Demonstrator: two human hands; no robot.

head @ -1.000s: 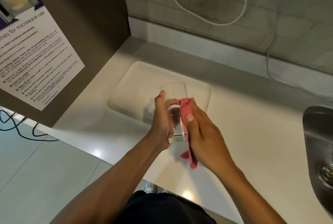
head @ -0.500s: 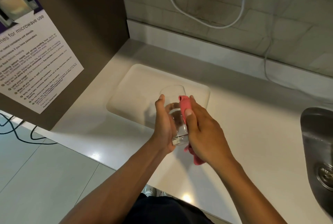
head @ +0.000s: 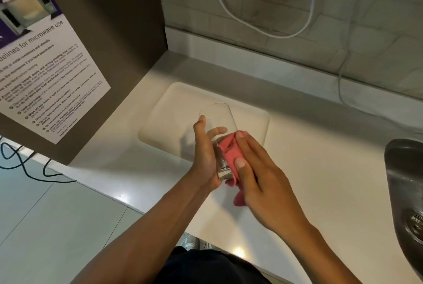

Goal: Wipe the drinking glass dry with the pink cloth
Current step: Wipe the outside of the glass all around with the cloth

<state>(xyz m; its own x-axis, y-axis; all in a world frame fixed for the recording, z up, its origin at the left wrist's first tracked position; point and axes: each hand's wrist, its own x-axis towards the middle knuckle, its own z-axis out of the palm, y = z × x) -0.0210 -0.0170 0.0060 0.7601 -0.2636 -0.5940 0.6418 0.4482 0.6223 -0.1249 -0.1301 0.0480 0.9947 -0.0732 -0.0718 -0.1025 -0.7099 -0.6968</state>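
A clear drinking glass (head: 218, 119) is held above the white counter, its open rim tilted away from me. My left hand (head: 204, 153) grips its left side, thumb up near the rim and fingers showing through the glass. The pink cloth (head: 230, 154) lies against the glass's right side and base. My right hand (head: 258, 174) presses the cloth onto the glass with thumb and fingers. A tail of cloth hangs below that hand.
A shallow cream tray (head: 169, 112) lies on the white counter (head: 320, 169) under the glass. A steel sink (head: 407, 187) is at the right edge. A brown cabinet with a microwave notice (head: 45, 66) stands on the left. White cables (head: 263, 29) hang on the tiled wall.
My right hand has slid the pink cloth down the glass toward its base and bunched it there. The upper half of the glass now shows bare. My left hand keeps its grip.
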